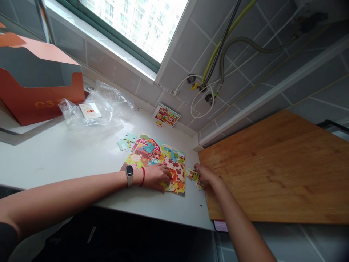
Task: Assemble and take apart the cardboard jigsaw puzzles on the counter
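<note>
A farm-picture jigsaw puzzle lies on the white counter, with a red barn and a spotted cow on it. My left hand rests palm down across its lower middle, fingers stretched out and somewhat apart. Just off the puzzle's right edge, my right hand has its fingers bent down onto a small group of loose puzzle pieces, pinching at one of them. Blue pieces lie on top of the picture. More pale-blue pieces sit beside its upper left corner.
Behind the puzzle, a small picture card leans at the wall with a loose piece before it. An orange box and a clear plastic bag stand at the left. A wooden board borders the right side. Cables hang on the tiles.
</note>
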### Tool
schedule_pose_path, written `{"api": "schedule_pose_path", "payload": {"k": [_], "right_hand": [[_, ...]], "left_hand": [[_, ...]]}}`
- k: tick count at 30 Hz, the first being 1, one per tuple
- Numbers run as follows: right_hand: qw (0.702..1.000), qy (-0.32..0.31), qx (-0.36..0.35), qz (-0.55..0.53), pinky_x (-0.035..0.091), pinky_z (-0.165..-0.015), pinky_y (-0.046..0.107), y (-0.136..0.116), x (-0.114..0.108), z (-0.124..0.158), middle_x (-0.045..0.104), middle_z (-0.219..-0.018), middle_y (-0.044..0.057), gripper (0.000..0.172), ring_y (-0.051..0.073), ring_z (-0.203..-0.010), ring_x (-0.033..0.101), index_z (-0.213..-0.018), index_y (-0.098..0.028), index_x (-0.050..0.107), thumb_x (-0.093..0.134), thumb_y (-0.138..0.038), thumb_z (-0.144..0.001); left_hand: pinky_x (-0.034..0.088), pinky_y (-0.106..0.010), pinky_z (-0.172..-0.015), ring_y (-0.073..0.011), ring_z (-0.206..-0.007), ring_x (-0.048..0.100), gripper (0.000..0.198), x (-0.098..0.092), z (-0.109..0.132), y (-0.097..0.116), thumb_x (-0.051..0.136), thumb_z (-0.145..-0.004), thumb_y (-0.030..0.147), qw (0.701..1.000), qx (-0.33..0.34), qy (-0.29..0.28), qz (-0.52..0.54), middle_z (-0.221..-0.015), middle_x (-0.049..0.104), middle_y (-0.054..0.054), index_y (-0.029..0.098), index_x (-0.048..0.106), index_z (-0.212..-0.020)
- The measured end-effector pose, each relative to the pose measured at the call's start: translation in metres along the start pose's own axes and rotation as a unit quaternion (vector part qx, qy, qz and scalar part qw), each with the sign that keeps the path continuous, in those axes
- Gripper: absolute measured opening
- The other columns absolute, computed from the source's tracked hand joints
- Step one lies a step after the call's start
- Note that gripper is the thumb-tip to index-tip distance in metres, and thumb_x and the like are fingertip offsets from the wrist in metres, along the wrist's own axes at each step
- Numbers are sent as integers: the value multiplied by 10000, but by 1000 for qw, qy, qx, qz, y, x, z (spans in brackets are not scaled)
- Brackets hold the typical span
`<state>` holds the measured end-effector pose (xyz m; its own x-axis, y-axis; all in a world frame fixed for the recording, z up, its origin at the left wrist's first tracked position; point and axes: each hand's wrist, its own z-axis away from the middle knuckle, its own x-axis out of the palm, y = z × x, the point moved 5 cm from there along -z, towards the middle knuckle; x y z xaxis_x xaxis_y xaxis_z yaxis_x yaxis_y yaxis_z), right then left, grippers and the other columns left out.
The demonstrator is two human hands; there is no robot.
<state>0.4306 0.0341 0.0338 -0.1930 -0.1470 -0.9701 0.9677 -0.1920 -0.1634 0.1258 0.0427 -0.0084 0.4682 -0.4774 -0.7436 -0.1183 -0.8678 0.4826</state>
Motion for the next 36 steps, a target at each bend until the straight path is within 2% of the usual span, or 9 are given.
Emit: {"api": "schedule_pose_path", "payload": {"k": [2, 5, 10, 13, 18, 23, 31, 34, 36], "right_hand": [[998, -47, 14, 49, 377, -635, 214, 0, 3, 0, 664, -857, -26, 651, 173, -790, 621, -907, -215, 689, 843, 23, -321], [989, -92, 37, 108, 345, -629, 219, 0, 4, -1, 663, -925, 12, 605, 183, -830, 610, -918, -200, 644, 880, -29, -388], [982, -107, 46, 150, 336, -620, 221, 2, 1, -1, 696, -963, 38, 491, 186, -855, 625, -1006, -208, 658, 834, -88, -563], [981, -110, 41, 153, 343, -601, 218, 6, -6, 2, 723, -897, 41, 421, 186, -827, 650, -1018, -204, 705, 807, -103, -622], [983, -124, 17, 134, 332, -557, 230, 10, -25, 7, 711, -680, 31, 140, 183, -694, 656, -768, -194, 748, 780, -118, -655], [989, -99, 18, 107, 321, -554, 241, 13, -40, 6, 714, -655, 39, 37, 173, -645, 626, -665, -194, 738, 772, -179, -664], [999, -44, 25, -6, 309, -523, 247, 17, -56, 8, 615, -502, 21, 241, 137, -533, 507, -521, -171, 653, 753, -321, -681], [995, -11, 20, -93, 360, -514, 243, 10, -61, 10, 651, -588, 26, 198, 142, -543, 528, -710, -156, 728, 706, -352, -726], [987, 6, 20, -158, 399, -488, 241, 1, -56, 12, 649, -627, 16, 292, 143, -530, 544, -894, -149, 748, 688, -396, -751]], "left_hand": [[464, -377, -983, -274, -1121, 637, 249, 2, 0, -1, 830, -814, 386, 1000, 4, 1, -6, -1169, 734, -56, 244, 738, -996], [470, -372, -959, -275, -1097, 644, 257, 2, 0, -1, 849, -793, 369, 1000, 11, 14, -1, -1151, 738, -59, 240, 738, -987], [464, -366, -941, -268, -1087, 649, 200, -2, 2, 2, 822, -818, 310, 1000, 9, 24, 7, -1140, 737, -51, 238, 735, -984], [459, -362, -939, -269, -1079, 652, 202, -2, 2, 2, 834, -802, 303, 999, 12, 33, 8, -1125, 740, -51, 240, 739, -968], [466, -366, -926, -270, -1071, 655, 239, 2, 1, -1, 852, -784, 318, 999, 20, 33, 9, -1129, 740, -51, 238, 737, -978], [466, -369, -936, -263, -1066, 656, 236, 1, 1, -1, 848, -787, 316, 999, 14, 27, 11, -1139, 735, -51, 238, 739, -981], [468, -372, -942, -271, -1081, 653, 252, 2, 1, -2, 851, -783, 326, 1000, 12, 25, 9, -1138, 736, -53, 243, 734, -990], [471, -372, -937, -270, -1074, 657, 254, 3, 1, -2, 854, -778, 324, 999, 18, 28, 7, -1134, 738, -56, 241, 733, -984], [469, -372, -939, -271, -1076, 655, 253, 3, 1, -2, 848, -785, 333, 1000, 15, 26, 5, -1140, 737, -57, 243, 734, -993]]}}
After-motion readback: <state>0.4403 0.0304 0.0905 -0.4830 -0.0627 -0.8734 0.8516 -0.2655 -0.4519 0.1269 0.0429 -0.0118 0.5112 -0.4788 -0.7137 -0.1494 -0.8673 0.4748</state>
